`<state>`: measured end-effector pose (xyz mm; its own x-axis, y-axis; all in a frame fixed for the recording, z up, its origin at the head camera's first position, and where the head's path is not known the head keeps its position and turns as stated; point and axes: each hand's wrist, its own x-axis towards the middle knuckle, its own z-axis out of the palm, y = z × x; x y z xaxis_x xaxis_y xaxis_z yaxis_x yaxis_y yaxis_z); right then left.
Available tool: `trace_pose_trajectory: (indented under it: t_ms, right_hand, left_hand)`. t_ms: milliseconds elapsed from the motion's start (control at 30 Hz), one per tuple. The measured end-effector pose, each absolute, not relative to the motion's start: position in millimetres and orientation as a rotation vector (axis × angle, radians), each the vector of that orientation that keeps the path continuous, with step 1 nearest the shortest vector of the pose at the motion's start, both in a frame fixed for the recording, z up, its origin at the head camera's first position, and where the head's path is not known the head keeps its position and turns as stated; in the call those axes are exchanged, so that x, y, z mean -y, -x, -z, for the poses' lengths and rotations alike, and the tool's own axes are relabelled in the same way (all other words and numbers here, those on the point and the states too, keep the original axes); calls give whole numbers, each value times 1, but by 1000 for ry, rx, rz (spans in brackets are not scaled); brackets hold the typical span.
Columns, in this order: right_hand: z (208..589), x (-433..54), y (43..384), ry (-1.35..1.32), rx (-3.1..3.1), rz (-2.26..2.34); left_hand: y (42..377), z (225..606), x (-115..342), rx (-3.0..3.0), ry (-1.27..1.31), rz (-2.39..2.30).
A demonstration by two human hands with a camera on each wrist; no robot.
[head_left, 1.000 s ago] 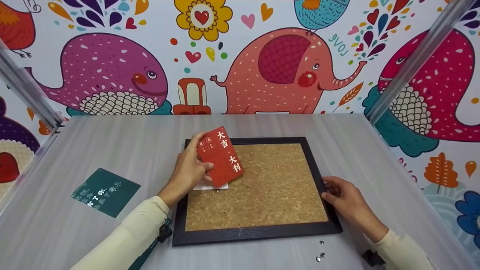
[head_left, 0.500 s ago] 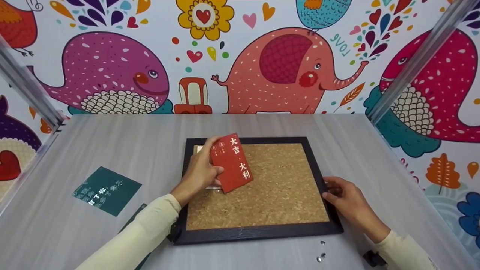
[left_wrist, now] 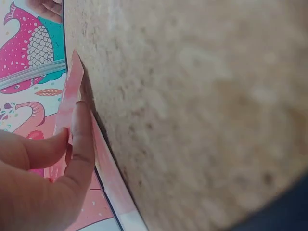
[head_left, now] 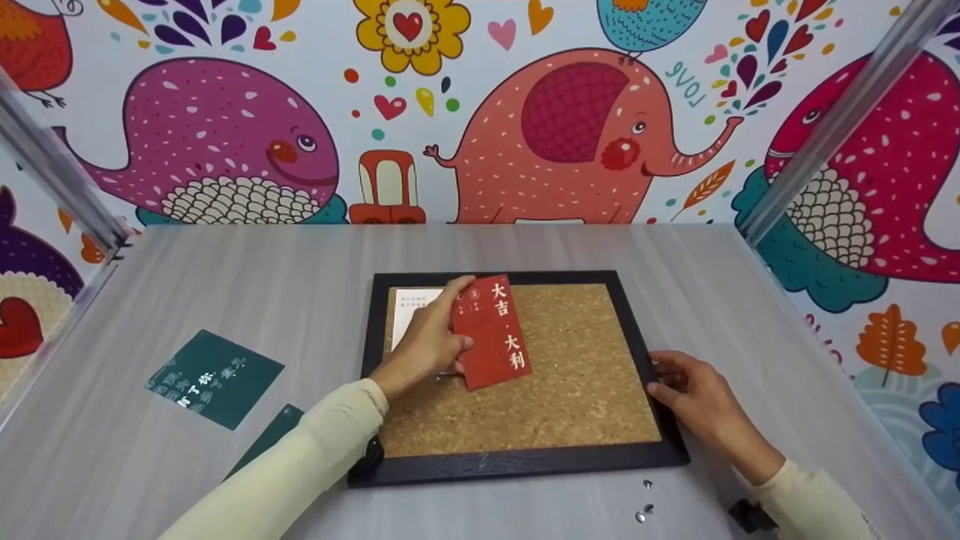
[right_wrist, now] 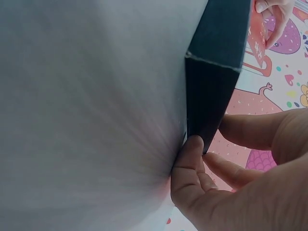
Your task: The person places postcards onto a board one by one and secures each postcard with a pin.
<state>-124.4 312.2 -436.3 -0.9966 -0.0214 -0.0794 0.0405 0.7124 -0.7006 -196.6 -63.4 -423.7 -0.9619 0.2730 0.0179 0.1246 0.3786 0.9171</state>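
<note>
A red card [head_left: 491, 341] with white Chinese characters is pinched between the thumb and fingers of my left hand [head_left: 427, 341], held over the left half of a corkboard [head_left: 570, 390] in a black frame. Behind that hand, a white card [head_left: 409, 306] with small print shows at the cork's upper left, partly hidden. In the left wrist view, the red card [left_wrist: 72, 98] stands tilted close to the cork. My right hand [head_left: 697, 397] grips the frame's right side; the right wrist view shows fingertips around the black edge [right_wrist: 207, 96].
Two dark green cards lie left of the board: one whole card [head_left: 214, 379] and another card [head_left: 271, 433] partly under the left sleeve. Several metal thumbtacks [head_left: 642, 515] lie near the board's lower right corner. A patterned wall [head_left: 525, 187] rises behind the table.
My left hand has moved right with the red card across the cork, uncovering more of the white card and the second green card. My right hand stays at the frame.
</note>
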Motion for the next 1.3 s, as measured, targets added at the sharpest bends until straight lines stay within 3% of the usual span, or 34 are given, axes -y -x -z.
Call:
trace_pose_trajectory:
  t_ms: [633,933,1300]
  right_hand:
    - [436,-315,125,2,-2821,1209]
    - [436,-314,125,10,-2832,1193]
    - [435,-313,124,-19,-2816,1180]
  left_hand:
    - [209,424,43,-2564,-519,-1467]
    - [246,479,32,-2806,-651,-1293]
    - [250,481,24,-2779,-703,-1193]
